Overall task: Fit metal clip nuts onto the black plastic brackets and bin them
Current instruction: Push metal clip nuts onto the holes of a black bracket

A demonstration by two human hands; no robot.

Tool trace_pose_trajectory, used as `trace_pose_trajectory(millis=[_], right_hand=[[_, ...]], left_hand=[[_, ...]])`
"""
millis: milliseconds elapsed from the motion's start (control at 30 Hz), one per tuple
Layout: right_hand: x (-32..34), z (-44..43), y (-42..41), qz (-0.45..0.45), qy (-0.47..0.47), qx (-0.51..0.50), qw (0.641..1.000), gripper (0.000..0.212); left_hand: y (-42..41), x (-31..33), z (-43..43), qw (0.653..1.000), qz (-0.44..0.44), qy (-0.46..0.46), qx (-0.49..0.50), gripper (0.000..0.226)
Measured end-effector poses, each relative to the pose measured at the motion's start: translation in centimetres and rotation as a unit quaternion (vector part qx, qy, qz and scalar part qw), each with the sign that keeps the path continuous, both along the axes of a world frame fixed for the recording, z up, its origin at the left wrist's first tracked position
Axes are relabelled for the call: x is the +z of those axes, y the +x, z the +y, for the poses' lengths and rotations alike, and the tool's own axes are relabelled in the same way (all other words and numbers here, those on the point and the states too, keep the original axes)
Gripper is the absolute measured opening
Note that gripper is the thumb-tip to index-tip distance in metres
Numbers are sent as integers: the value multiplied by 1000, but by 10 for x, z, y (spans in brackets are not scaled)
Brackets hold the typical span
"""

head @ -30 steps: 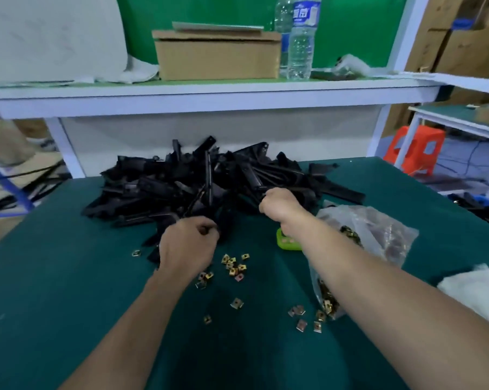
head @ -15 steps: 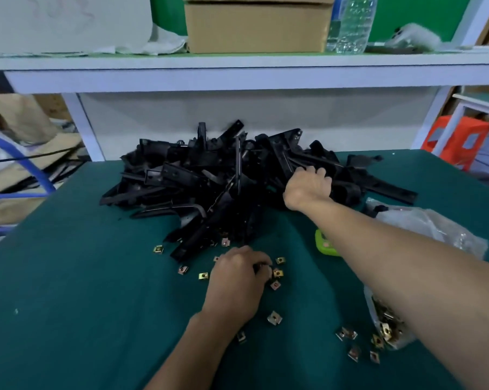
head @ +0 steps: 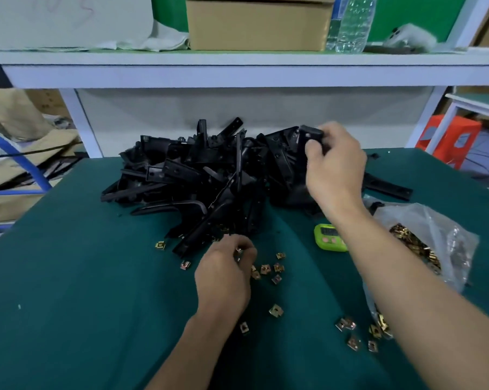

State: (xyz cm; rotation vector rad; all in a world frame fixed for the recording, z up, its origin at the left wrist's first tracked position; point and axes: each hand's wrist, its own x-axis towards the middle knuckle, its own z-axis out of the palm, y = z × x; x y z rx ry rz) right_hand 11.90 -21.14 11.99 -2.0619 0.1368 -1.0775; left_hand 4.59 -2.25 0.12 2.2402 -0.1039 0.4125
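Green mat [head: 69, 277] carries the bracket pile [head: 198, 178], our right hand [head: 333, 167] grips one bracket [head: 308, 135] at the pile's top right, our left hand [head: 223, 274] pinches a clip nut [head: 238, 250] just in front, and we judge nothing fitted or binned yet.

The brackets [head: 209, 175] are black plastic, smooth with a dull shine. In front of them the nuts [head: 266, 268] are shiny yellow metal. Under them the mat [head: 69, 277] is green, matt and looks like cloth. Right of them the bag [head: 423, 218] is clear, crinkly plastic. Behind them, higher up, the box [head: 257, 23] is matt brown cardboard and the bottle [head: 353, 23] is clear plastic.
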Motion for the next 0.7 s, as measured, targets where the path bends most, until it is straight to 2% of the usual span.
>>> trace_pose_trajectory(millis=[67,133,233,333,400,467,533,600,667,700], right_hand=[[-11,7,-28,9,192,50,980,7],[-35,14,-51,49,336,101,935,9],[-67,23,-72,97,461,152,869,10],[-82,24,-79,130,533,173,818,12],[-87,22,-84,158,525,182,817,17],[-92,18,-87,184,477,176,841,26],[-95,15,-90,212,357,129,901,27],[-94,14,-92,222,230,97,943,12],[-97,12,-93,220,94,88,967,38],[-98,11,-93,211,19,90,973,43]], left_hand=[[1,1,3,997,36,-64,21,14],[-3,5,7,991,26,-122,44,19],[-6,9,16,984,21,-154,88,32],[-4,4,25,974,50,-197,99,23],[-5,2,29,962,66,-248,95,21],[-5,1,31,951,77,-288,83,27],[-3,0,34,940,90,-320,78,25],[-2,2,34,935,106,-332,71,22],[-2,2,34,940,107,-317,62,28],[-2,3,34,948,103,-296,57,33]])
